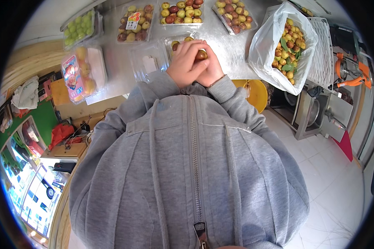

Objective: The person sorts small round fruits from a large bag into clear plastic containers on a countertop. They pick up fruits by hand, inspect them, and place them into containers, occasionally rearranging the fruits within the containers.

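Both hands meet over a clear plastic container (168, 40) at the near side of the metal table (233, 59). A red-brown jujube (201, 55) shows between the fingers of my left hand (187, 62) and my right hand (212, 68); which hand bears it is hard to tell. More jujubes (175, 46) lie in the container under the fingers. Beside it, to the left, is an empty-looking clear plastic tray or lid (146, 60) with a pale piece inside. A white plastic bag (261, 53) of jujubes with green leaves stands open at the right.
Along the back are filled jujube boxes (135, 23), (181, 12), (235, 15). Green fruit (79, 28) and a labelled fruit pack (81, 73) sit at the left. A perforated white tray (321, 49) lies right of the bag; a yellow bucket (257, 96) is below the edge.
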A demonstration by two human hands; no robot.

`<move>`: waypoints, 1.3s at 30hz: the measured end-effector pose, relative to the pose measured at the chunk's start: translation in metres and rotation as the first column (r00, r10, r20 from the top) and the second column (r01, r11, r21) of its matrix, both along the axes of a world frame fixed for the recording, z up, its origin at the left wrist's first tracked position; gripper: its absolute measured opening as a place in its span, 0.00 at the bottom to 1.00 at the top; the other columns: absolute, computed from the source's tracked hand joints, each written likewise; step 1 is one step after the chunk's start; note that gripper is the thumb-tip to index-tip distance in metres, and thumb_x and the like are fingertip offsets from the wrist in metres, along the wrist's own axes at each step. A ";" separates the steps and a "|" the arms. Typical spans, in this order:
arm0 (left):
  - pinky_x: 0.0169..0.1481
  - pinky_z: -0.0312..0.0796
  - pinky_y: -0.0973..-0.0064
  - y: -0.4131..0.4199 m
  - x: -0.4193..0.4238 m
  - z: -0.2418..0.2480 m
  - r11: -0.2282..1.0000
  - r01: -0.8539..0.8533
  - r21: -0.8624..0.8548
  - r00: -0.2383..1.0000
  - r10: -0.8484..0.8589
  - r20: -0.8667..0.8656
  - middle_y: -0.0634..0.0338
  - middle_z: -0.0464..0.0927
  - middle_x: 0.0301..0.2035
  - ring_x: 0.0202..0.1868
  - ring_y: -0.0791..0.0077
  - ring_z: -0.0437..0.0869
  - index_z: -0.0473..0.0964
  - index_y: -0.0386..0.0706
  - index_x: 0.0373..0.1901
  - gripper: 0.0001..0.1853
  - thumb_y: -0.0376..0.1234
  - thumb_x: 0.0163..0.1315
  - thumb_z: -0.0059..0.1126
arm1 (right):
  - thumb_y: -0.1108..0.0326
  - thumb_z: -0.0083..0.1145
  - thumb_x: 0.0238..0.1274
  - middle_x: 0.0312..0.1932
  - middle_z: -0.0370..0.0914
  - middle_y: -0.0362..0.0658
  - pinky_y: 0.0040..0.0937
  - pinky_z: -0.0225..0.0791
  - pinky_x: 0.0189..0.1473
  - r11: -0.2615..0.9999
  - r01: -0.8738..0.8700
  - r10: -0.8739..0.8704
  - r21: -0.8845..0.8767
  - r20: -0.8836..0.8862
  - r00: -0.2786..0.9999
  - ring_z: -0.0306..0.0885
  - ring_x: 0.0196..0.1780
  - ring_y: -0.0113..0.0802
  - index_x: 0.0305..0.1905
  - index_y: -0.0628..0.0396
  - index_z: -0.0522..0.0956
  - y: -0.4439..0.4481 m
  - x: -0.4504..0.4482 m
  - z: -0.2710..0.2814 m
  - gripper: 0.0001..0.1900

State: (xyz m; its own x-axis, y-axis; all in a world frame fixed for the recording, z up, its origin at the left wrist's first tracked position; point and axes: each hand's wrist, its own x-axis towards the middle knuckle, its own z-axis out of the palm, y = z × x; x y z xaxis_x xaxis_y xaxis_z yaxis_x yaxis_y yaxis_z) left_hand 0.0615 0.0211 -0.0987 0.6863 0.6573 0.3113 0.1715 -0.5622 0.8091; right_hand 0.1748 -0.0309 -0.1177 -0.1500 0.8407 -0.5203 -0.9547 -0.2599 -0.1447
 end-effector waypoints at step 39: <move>0.52 0.70 0.77 0.058 -0.037 0.002 0.907 -0.013 -0.420 0.975 -0.082 -0.207 0.60 0.81 0.46 0.46 0.77 0.80 0.73 0.40 0.56 0.16 0.34 0.69 0.53 | 0.56 0.48 0.67 0.58 0.73 0.51 0.13 0.54 0.17 0.997 0.002 0.013 -0.083 0.181 0.983 0.75 0.44 0.29 0.65 0.50 0.68 -0.168 0.102 -0.075 0.24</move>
